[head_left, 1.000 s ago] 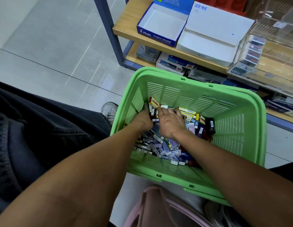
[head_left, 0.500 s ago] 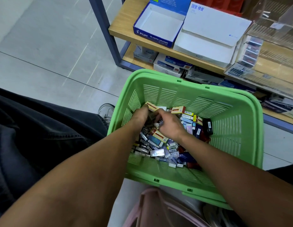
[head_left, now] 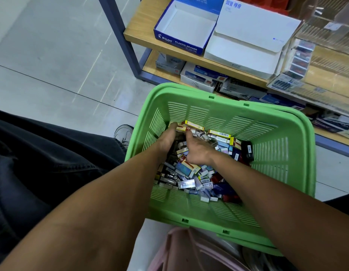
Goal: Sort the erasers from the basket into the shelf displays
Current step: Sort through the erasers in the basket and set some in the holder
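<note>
- Presently: green slotted plastic basket (head_left: 298, 153), well stocked with small boxed erasers (head_left: 191, 178) in mixed wrappers; sorting judged barely begun.
- Left hand (head_left: 166, 139) and right hand (head_left: 197, 151): both sunk in the heap at the far wall; fingers hidden among boxes, clamped or apart cannot tell.
- Open blue cardboard display box (head_left: 181, 34) on the wooden shelf (head_left: 138, 30): empty, awaiting stock.
- White lidded box (head_left: 247, 36) beside it; clear acrylic display (head_left: 306, 61) further right.
- Obstruction: tall basket wall between heap and shelf.

Both forearms reach forward and converge; left hand (head_left: 166, 138) and right hand (head_left: 197, 151) side by side, palms down, fingers curled downward.
</note>
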`<move>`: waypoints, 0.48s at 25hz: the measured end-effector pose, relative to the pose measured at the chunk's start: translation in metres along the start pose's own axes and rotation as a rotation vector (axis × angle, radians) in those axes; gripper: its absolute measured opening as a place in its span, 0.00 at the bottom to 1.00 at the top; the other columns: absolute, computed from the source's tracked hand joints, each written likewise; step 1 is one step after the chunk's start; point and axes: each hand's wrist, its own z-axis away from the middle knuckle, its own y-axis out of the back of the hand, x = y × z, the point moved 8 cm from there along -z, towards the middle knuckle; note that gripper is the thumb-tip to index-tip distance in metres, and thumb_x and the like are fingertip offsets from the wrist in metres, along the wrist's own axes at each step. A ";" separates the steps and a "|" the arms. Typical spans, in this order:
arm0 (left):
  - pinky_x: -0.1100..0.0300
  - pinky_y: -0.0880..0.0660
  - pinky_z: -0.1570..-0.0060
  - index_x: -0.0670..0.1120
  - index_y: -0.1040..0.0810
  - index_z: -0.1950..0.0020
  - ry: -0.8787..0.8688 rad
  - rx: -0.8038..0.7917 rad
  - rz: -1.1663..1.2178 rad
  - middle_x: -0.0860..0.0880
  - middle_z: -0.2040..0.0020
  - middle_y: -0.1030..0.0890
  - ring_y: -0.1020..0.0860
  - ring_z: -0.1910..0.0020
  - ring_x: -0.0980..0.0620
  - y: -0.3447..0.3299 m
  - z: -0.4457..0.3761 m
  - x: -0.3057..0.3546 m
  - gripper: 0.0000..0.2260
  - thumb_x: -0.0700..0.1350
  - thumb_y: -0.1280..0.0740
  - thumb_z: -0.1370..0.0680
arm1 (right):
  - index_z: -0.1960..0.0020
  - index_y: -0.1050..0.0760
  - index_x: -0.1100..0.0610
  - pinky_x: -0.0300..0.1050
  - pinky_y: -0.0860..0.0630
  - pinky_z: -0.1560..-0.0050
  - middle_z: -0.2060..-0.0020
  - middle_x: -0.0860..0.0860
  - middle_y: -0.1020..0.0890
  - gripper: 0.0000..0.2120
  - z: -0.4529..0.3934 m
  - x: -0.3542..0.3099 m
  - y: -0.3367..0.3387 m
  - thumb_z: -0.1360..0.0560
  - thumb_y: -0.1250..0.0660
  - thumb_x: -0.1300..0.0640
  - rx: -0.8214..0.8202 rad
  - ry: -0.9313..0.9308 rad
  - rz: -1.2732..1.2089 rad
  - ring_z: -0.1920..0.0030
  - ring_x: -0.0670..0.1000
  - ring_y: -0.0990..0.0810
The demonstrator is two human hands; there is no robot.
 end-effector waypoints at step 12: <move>0.55 0.26 0.50 0.47 0.27 0.54 -0.067 0.042 0.173 0.40 0.57 0.15 0.19 0.52 0.44 0.001 0.032 0.025 0.24 0.62 0.53 0.16 | 0.34 0.29 0.65 0.57 0.27 0.32 0.41 0.57 0.18 0.34 0.003 0.029 0.011 0.36 0.48 0.86 -0.004 0.008 -1.279 0.39 0.55 0.19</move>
